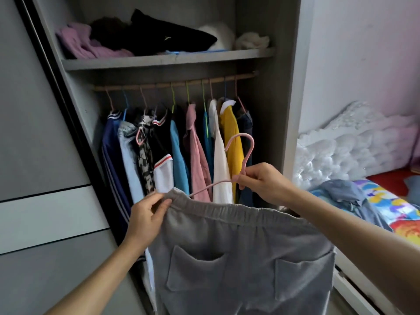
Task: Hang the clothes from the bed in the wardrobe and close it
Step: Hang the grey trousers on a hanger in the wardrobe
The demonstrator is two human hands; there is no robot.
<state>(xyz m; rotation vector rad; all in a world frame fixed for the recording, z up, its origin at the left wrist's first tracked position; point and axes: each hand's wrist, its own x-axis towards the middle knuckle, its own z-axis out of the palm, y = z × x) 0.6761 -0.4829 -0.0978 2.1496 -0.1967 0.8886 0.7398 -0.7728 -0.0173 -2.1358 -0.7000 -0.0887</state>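
Below the rail [175,83], the left hand [147,214] pinches the waistband of the trousers [238,258] and the right hand [261,180] grips the hanger [250,153] at its neck. Hung clothes [195,151] crowd the rail end to end. A shelf [159,61] above it bears folded clothes [159,35]; right of it, a blue garment [345,194] lies on the bed [386,208].

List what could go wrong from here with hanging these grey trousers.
1. The left grip merely pinches the grey trousers at the waistband where the pink hanger enters; released, they may slide off.
2. The rail is packed with hung clothes, so the hook may snag a neighbour.
3. A blue garment lies on the bed; closing now would leave it out.
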